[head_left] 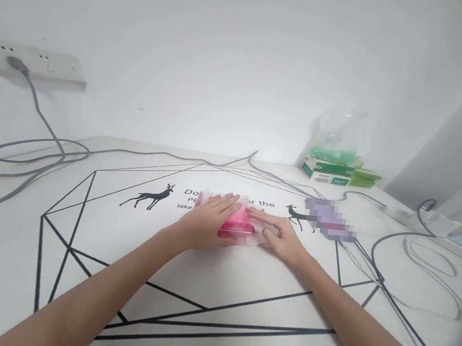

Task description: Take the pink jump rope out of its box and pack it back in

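A pink packet [237, 226] in clear, shiny plastic lies on the white table in front of me; its exact kind is hard to make out. My left hand [213, 220] lies across its left part, fingers over the top and thumb along the near edge, gripping it against the table. At the right end, my right hand [280, 236] has its index finger stretched onto the pink part. Its thumb and other fingers are bent around the clear plastic edge [256, 237]. Both hands cover much of the packet.
A blurred purple object [330, 219] lies to the right. Behind it stand green-and-white boxes [327, 171] under a clear bag [336, 134]. Grey cables [154, 154] run along the wall from a socket strip [46, 65], and more cables [375, 251] loop at right.
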Tool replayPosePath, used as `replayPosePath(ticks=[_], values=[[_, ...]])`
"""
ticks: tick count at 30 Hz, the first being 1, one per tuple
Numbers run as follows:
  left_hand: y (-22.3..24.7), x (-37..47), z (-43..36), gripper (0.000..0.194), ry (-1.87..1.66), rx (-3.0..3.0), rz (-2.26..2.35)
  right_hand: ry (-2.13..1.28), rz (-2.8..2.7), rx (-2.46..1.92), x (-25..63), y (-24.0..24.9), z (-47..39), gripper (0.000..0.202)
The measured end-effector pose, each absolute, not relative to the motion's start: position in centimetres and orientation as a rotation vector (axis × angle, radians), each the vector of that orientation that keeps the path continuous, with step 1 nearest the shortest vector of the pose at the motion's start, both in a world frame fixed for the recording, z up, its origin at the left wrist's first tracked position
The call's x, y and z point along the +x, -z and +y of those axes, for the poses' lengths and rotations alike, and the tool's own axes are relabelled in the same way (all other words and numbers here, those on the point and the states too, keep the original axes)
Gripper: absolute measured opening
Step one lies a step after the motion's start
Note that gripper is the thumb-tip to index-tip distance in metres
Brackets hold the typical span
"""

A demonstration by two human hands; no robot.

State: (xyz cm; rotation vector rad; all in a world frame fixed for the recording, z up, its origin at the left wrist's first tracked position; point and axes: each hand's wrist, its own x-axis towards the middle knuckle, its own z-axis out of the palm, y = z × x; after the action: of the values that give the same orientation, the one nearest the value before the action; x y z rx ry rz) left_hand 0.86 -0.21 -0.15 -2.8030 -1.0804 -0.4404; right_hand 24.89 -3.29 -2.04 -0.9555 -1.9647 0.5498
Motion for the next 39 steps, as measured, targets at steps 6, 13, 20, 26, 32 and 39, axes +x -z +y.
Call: replayPosePath(ticks=[6, 13, 20, 26, 32, 39], values=[[-0.4, 1.0, -0.5, 0.083, 0.385, -2.804, -1.101, -0.699, -1.984, -0.936, 25.9, 1.8, -3.4, 0.045], [-1.5, 1.6, -1.5, 0.083, 0.383, -2.845, -1.124, -0.526, -2.184, -0.898, 25.7, 2.7, -3.3, 0.066], [-1.5, 3.9, -3.7, 0.086, 0.508, -2.72, -1.122, -0.195, -2.333, -1.012, 25.8, 3.3, -3.0, 0.08], [-1.0, 4.2, -3.9, 0.061, 0.486, -2.675, -1.036, -0.09, -2.376, -1.01, 25.7, 3.5, -3.1, 0.078], [-0.7, 3.1, -2.9, 0.058, 0.513, -2.721, -1.048, -0.198, -2.351, -0.999, 26.2, 3.7, -2.7, 0.058], [-0.1, 2.4, -2.3, 0.062, 0.59, -2.741, -1.034, -0.087, -2.391, -1.045, 26.0, 3.9, -2.6, 0.068]])
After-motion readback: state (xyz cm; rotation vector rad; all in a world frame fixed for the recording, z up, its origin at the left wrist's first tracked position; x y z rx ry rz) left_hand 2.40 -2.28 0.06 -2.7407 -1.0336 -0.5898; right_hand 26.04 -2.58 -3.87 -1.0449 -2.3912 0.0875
